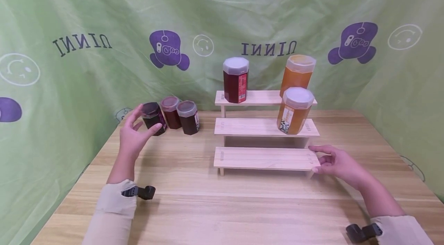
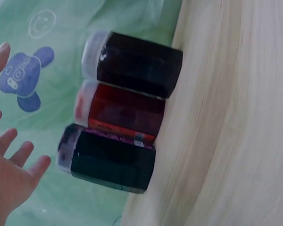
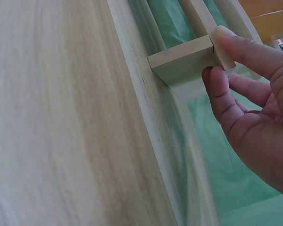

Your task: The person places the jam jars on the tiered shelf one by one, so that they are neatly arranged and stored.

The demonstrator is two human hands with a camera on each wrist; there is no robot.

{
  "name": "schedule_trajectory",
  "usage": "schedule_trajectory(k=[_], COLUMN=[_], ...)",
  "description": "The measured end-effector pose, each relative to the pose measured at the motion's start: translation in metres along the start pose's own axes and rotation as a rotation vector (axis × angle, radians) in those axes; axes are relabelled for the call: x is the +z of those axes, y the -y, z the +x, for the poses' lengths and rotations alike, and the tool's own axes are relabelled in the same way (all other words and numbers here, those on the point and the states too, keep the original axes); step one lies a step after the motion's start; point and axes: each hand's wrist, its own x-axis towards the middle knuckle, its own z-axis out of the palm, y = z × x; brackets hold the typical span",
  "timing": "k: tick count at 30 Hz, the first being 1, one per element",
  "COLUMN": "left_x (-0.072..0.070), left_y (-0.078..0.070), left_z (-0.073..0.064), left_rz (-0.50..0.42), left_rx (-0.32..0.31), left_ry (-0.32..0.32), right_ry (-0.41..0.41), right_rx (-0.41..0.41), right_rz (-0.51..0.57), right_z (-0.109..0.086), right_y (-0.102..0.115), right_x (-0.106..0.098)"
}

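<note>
Left hand [image 1: 133, 137] spread, empty, by dark jar [image 1: 152, 120], nine o'clock | right hand [image 1: 335, 163] pinches shelf [image 1: 263, 158], four o'clock | jar: likely hefty, stiff; grip mid-body!

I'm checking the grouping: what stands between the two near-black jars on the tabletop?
A dark-red jar stands between them; the left wrist view shows this clearly.

Found a pale three-tier wooden stand [image 1: 249, 126] upright on the surface [image 1: 222, 214], stepped down toward the front, bearing three jars [image 1: 295, 117] on its upper two tiers. Noted left of it a lidded, near-black faceted jar [image 2: 113, 162], purple-labelled, upright, just beside a red jar [image 1: 173, 119].
</note>
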Motion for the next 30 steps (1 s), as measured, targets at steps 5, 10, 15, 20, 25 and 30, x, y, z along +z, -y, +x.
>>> schedule_trajectory(k=[5,10,15,20,25,30], left_x=[-0.004,-0.007,-0.010,-0.013,-0.015,-0.016], left_y=[0.008,0.016,0.028,0.040,0.049,0.057], left_z=[0.009,0.017,0.029,0.039,0.048,0.056], left_rz=[-0.010,0.024,0.066,0.102,0.138,0.145], left_rx=[0.000,-0.039,-0.084,-0.111,-0.158,-0.150], left_ry=[-0.036,-0.030,-0.030,0.001,0.054,0.086], right_ry=[0.003,-0.002,-0.001,0.006,0.000,0.000], right_rx=[0.007,0.008,0.019,0.021,0.017,0.020], right_rz=[0.002,-0.014,-0.022,-0.006,-0.026,-0.032], right_z=[0.000,0.000,0.001,0.001,0.001,0.001], right_y=[0.001,0.001,0.001,0.001,0.001,0.001], right_x=[0.000,0.000,0.000,0.000,-0.001,-0.001])
